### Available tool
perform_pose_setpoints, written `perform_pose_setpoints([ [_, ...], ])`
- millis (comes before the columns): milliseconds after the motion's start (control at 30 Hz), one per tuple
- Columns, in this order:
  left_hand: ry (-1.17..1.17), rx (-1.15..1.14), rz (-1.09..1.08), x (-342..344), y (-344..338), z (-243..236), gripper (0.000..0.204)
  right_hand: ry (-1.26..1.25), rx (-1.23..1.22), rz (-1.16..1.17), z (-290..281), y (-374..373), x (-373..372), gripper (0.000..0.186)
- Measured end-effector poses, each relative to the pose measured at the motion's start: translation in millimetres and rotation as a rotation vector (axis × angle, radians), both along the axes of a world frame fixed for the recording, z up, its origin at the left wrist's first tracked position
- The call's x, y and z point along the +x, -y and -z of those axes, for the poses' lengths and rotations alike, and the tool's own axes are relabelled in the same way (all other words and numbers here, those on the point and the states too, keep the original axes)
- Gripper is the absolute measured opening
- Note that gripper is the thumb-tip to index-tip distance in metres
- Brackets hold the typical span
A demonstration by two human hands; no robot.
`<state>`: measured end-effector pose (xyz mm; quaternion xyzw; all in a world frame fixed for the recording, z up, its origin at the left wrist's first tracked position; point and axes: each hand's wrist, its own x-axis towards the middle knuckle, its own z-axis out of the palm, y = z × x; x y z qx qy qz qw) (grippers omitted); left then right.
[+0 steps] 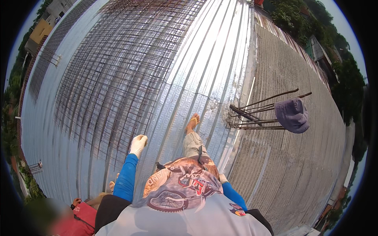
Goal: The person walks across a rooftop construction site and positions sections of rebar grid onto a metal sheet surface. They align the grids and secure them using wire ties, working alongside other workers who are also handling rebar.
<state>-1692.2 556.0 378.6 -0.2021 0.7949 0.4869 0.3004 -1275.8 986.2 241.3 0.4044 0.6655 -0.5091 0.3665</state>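
Note:
My left hand, in a pale work glove, hangs in front of me with its fingers curled closed. Whatever it may hold is hidden. The near edge of a rusty rebar mesh lies close beyond it, on ribbed metal decking. At my right side, my right hand in a similar glove is mostly covered by my shirt, and its fingers do not show. Blue sleeves cover both forearms. One of my feet, in a flip-flop, is forward on the decking.
Bent rebar ends jut from the decking's right edge, with a purple-grey bucket hat hung on them. Past that edge lies a corrugated roof. A person in a red top is close at my left. Rebar stubs stand at far left.

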Motion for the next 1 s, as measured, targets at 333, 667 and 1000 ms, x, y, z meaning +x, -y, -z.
perform_pose_setpoints([
  [333, 0.263, -0.080, 0.053, -76.3, -66.4, 37.9, 0.034, -0.152, 0.198, 0.056, -96.0, -205.3, -520.0, 0.053],
  [667, 0.277, -0.001, 0.173, -364.7, -132.4, 152.7, 0.046, -0.407, 0.329, 0.112, -37.0, -329.4, -799.4, 0.036],
  [1000, -0.033, -0.433, 0.406, -870.1, -287.2, 35.3, 0.048, 0.055, 0.105, 0.612, -88.2, -332.7, -818.0, 0.039],
])
